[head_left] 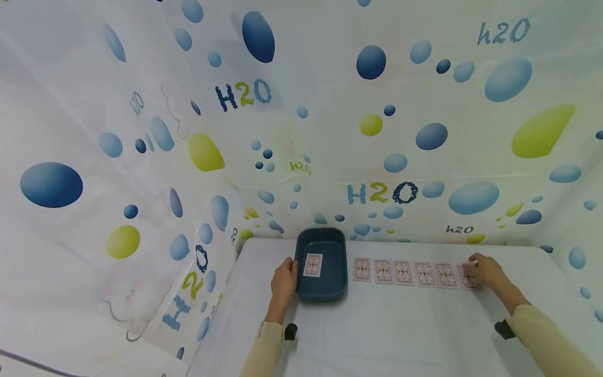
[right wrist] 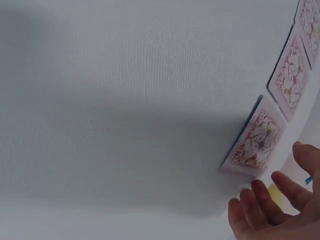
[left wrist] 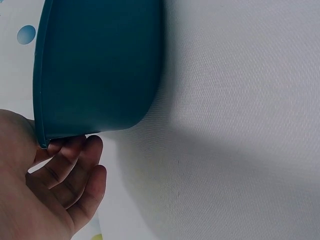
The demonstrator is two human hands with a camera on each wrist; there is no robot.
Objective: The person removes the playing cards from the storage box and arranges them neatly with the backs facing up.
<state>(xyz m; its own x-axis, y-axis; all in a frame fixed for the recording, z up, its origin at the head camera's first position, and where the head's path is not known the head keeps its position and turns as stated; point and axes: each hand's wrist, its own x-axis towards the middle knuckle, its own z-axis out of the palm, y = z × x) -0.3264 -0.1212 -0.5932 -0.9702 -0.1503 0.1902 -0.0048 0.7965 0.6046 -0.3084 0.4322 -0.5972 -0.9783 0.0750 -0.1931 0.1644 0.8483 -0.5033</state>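
A dark teal plastic tub (head_left: 345, 277) stands on the table with one red-patterned playing card (head_left: 313, 265) lying face down in it. My left hand (head_left: 284, 283) grips the tub's left rim; in the left wrist view its curled fingers (left wrist: 90, 150) sit beneath the lip and the thumb is hidden behind it. To the right, several face-down playing cards (head_left: 402, 273) form a row. My right hand (head_left: 487, 269) hovers at the rightmost card (head_left: 469, 280), partly covering it. In the right wrist view its thumb and fingers are spread apart beside that card (right wrist: 257, 142).
A white cloth (head_left: 400, 330) covers the table. Behind and to the left hang white curtains (head_left: 325, 136) printed with blue and green drops. Dark wrist straps show at both cream sleeves (head_left: 542, 335).
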